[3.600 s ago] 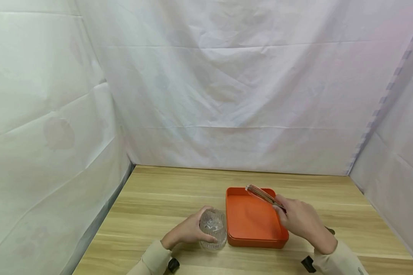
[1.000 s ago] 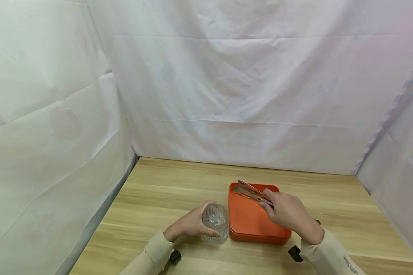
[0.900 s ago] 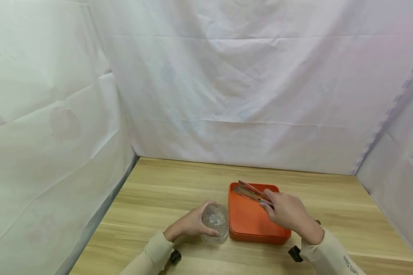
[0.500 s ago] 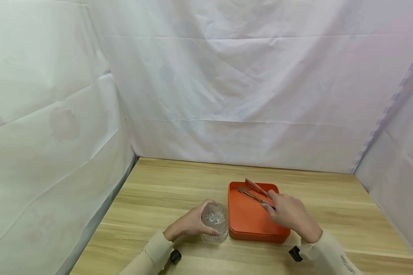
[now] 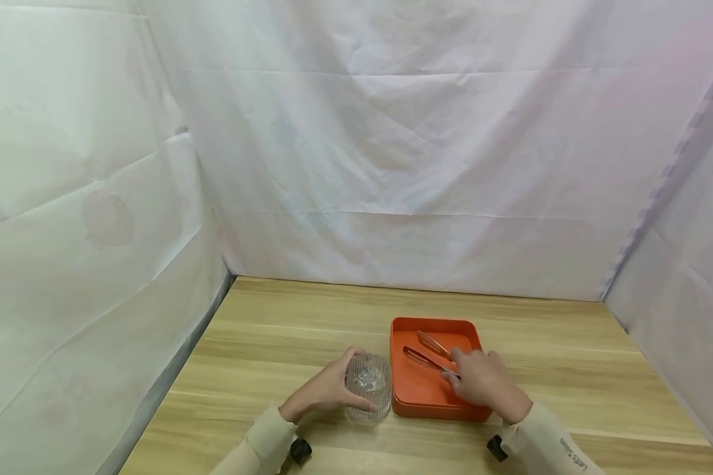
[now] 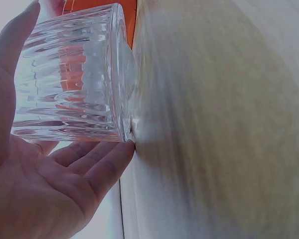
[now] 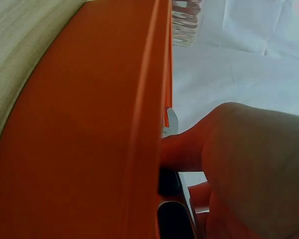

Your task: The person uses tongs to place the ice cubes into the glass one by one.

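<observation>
A clear ribbed glass [image 5: 368,386] stands upright on the table, just left of an orange square tray [image 5: 436,413]. My left hand [image 5: 328,388] holds the glass with the thumb on the near side and the fingers on the far side; in the left wrist view, fingertips reach down by its base. My right hand [image 5: 481,379] reaches over the tray's right side and grips metal tongs [image 5: 428,359]. The two arms of the tongs are spread apart, tips low over the tray floor. In the right wrist view, the tray's wall [image 7: 79,124] hides most of the tongs.
The wooden table [image 5: 297,310] reaches back to a white cloth [image 5: 380,152]. More cloth hangs at the left and right sides. A dark band [image 5: 300,450] sits under the left wrist, another under the right.
My right hand has lowered the tongs into the tray, and their arms have spread since the oldest frame, where they were together. The left hand and the glass have stayed put.
</observation>
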Demonstrator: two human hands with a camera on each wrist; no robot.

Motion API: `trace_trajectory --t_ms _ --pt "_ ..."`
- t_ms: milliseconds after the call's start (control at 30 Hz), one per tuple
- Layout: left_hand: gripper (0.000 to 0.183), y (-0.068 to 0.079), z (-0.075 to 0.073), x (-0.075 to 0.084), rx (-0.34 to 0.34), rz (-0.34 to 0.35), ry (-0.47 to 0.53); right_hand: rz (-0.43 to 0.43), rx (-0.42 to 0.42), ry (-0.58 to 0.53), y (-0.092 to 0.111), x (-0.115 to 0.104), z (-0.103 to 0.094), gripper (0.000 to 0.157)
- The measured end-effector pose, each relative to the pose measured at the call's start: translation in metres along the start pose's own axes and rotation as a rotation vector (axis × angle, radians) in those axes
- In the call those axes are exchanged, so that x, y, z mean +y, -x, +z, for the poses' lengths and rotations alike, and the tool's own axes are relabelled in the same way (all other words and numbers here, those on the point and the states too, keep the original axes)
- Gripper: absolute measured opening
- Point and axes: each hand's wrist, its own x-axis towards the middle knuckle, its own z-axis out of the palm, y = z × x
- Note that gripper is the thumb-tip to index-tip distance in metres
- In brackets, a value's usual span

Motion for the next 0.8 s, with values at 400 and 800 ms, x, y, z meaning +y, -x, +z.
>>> trace_trajectory --t_ms 400,800 --pt "0.092 0.000 -0.002 -0.002 -0.010 0.020 -0.013 0.001 -0.015 -0.026 -0.001 0.002 0.007 0.034" --pt "0.090 0.008 -0.012 -0.001 -0.045 -0.011 0.054 -0.012 0.044 -0.062 0.005 0.004 -0.005 0.060"
